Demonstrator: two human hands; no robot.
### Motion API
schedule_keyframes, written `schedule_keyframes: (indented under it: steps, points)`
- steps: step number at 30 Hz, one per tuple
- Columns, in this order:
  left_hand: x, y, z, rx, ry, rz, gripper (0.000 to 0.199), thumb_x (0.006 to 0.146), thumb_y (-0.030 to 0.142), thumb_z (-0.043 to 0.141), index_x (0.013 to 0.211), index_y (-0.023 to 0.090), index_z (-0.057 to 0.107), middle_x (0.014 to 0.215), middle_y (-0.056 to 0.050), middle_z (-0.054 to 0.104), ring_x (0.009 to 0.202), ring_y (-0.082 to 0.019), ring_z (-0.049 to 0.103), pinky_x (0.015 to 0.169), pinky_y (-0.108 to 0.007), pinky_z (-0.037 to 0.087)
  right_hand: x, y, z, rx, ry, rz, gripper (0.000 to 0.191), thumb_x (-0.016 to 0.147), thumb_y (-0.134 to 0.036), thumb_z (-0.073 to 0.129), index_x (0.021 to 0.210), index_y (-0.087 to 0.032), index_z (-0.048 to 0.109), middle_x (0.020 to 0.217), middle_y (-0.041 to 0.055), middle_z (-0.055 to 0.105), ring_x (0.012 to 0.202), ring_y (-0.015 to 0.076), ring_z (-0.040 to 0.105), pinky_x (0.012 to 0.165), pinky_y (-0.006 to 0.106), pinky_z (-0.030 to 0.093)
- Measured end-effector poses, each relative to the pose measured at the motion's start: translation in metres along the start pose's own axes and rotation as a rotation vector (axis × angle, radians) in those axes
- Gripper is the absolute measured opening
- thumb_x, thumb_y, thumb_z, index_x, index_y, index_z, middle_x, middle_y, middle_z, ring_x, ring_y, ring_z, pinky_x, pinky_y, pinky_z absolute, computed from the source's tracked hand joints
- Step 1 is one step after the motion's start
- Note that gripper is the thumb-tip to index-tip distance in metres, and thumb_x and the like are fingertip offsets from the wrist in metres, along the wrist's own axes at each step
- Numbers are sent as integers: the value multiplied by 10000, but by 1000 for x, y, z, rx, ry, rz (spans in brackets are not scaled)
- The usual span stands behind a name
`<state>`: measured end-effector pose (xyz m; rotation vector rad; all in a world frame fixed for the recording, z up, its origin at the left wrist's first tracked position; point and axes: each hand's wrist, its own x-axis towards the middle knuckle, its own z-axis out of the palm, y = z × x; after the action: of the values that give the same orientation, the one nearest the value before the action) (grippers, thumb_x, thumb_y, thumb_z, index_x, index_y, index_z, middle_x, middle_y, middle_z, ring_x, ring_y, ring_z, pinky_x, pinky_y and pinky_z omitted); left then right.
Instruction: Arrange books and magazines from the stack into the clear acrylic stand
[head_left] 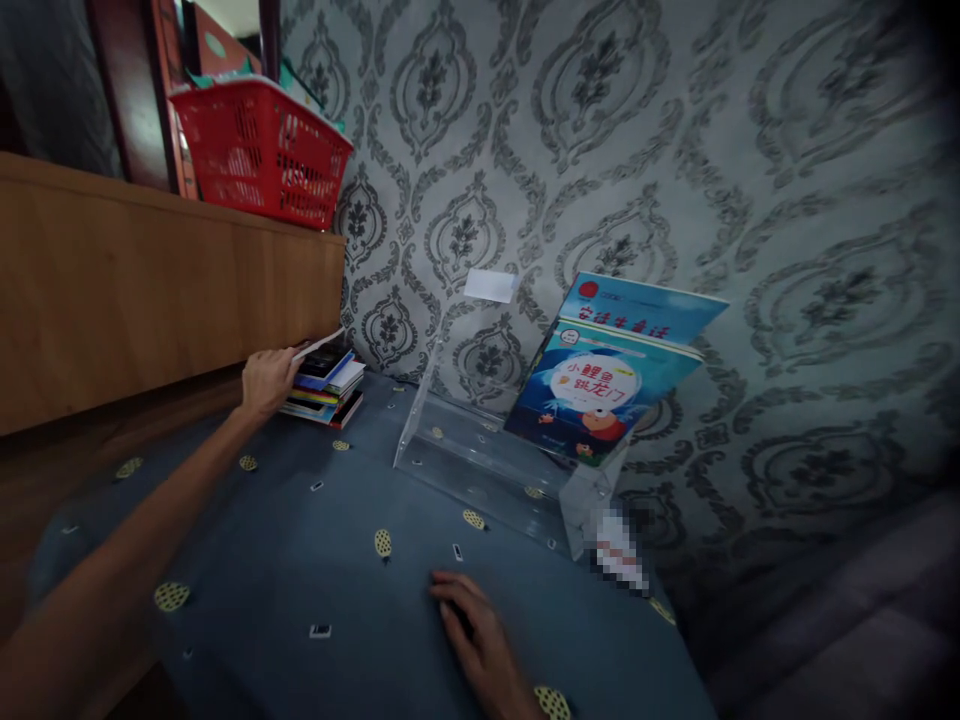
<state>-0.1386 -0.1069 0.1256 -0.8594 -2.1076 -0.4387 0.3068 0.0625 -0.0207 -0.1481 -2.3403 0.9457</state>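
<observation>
My left hand (270,382) is closed on the near edge of a thin book (319,344), seen almost edge-on and tilted up at its far end. Directly under it is a stack of books (322,390) with uneven edges. My right hand (480,630) rests on the blue patterned cloth (360,590) with nothing in it, its fingers loosely bent and apart. Beyond it stands a clear plastic book rack (472,470). At the rack's right end, a blue picture book (592,390) with a fish on its cover leans in front of another blue book (637,305).
A red plastic basket (262,150) sits on a wooden cabinet (172,290) at the left. Patterned wallpaper (465,110) covers the wall behind the rack. A blurred-out white item (619,550) lies by the rack's right end.
</observation>
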Motion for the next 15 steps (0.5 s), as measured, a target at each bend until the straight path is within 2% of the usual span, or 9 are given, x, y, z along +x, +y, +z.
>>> schedule_keyframes:
  steps: [2, 7, 11, 15]
  points:
    - [-4, 7, 6, -4, 45, 8, 405, 1024, 379, 344, 1133, 169, 672, 1021, -150, 751, 976, -295, 651, 937, -436, 404, 0, -1, 0, 3, -12, -1, 253, 998, -280, 495, 1070, -233, 734, 1150, 128, 747, 1092, 235, 720, 957, 373, 593]
    - [1, 19, 29, -26, 71, 12, 365, 1009, 323, 361, 1086, 180, 688, 1045, -159, 749, 992, -312, 630, 990, -498, 352, -5, 4, -1, -40, -4, -38, 243, 995, -248, 502, 1107, -247, 718, 1171, 122, 741, 1118, 230, 712, 976, 374, 586]
    - [11, 20, 42, -46, 85, 17, 351, 997, 321, 382, 1053, 180, 698, 1011, -169, 748, 972, -329, 626, 978, -532, 346, -7, 6, -3, -80, -73, -41, 264, 997, -203, 480, 1132, -248, 703, 1211, 124, 723, 1159, 220, 694, 993, 366, 577]
    - [20, 15, 46, -38, 80, 16, 353, 996, 324, 380, 1048, 180, 698, 974, -160, 753, 953, -329, 627, 963, -526, 356, -5, 0, -4, -81, -69, -56, 253, 989, -194, 494, 1128, -251, 699, 1215, 119, 721, 1162, 215, 692, 1003, 360, 571]
